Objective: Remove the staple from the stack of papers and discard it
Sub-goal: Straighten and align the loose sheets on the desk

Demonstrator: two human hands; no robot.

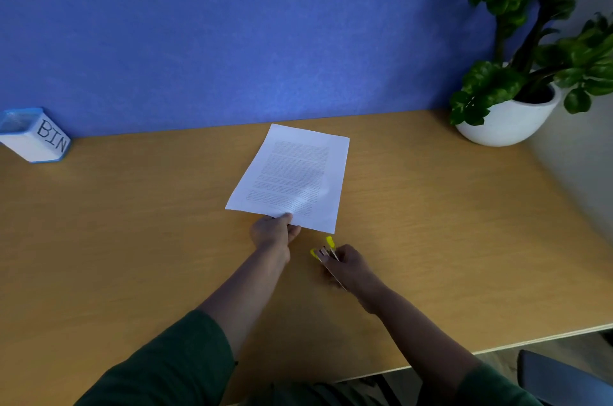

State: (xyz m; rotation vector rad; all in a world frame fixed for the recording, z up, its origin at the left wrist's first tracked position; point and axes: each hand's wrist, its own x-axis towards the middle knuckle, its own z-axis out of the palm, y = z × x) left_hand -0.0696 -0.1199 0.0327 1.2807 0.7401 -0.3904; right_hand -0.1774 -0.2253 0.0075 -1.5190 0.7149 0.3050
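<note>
Centrally in the frame, a thin stack of papers (292,176) lies on the smooth, wood-grained tabletop (132,223), a white rectangle printed with fine lines of text, its lower right area buckled into a soft ripple. The left hand (272,232) pinches the stack's near edge, thumb on top and fingers curled beneath. Just beside it, to the lower right of the stack, the right hand (348,268) is closed around a staple remover (325,252) with yellow plastic grips and metal claws, which sits near the paper's near corner without touching it. The staple itself is too small to make out. At the far left stands a boxy white container (34,135) with blue trim, lettered "BIN". A round white pot (507,121) with glossy green leaves occupies the upper right.
</note>
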